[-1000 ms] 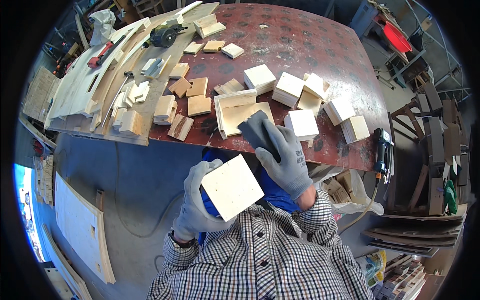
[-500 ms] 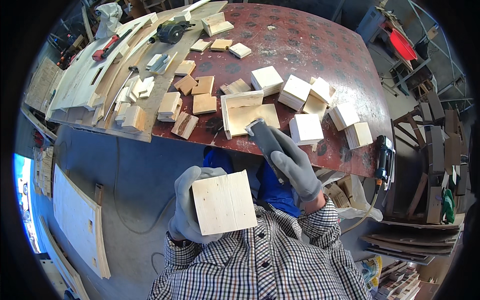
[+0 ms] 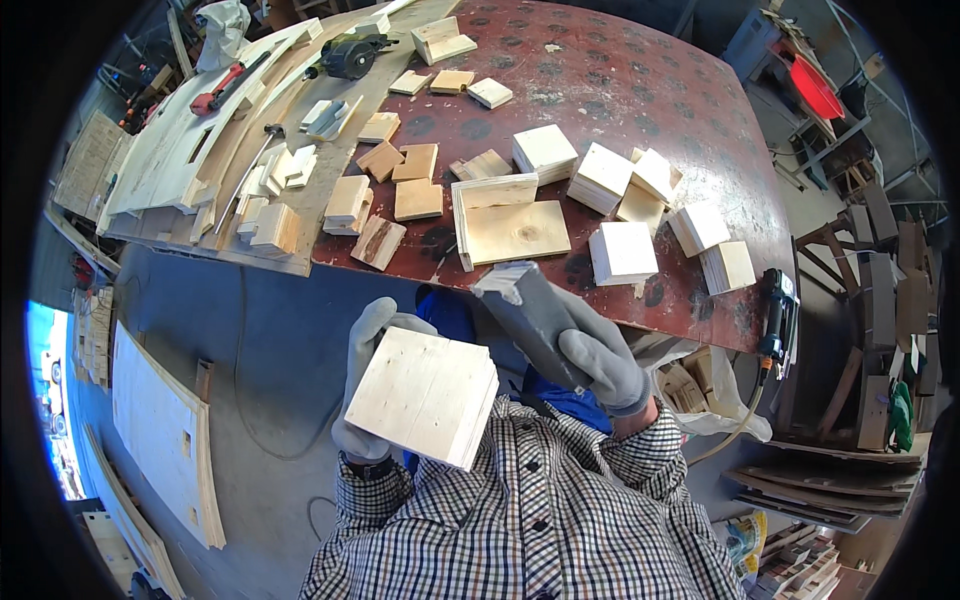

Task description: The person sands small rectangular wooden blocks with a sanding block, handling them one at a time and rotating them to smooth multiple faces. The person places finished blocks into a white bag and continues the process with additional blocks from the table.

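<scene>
My left hand [image 3: 360,352], in a grey work glove, grips a pale wooden block [image 3: 418,392] in front of my chest. The block is tilted, so its broad face and a layered side both show. My right hand [image 3: 606,362], gloved too, is wrapped round a dark grey sanding block [image 3: 532,318] with a pale, worn end. The sanding block is held just right of the wooden block and apart from it. Beyond, at the table's near edge, lies an L-shaped wooden piece [image 3: 515,232].
Several wooden blocks [image 3: 622,252] and small offcuts lie on the dark red table [image 3: 620,80]. A circular saw [image 3: 350,55], a red tool [image 3: 215,95] and a hammer [image 3: 273,130] rest on boards at the left. A black air tool [image 3: 776,310] with a hose hangs at the right edge.
The wooden block has shifted left and turned, now showing its side. The sanding block has come nearer to me, away from the L-shaped piece, with its worn end swung left.
</scene>
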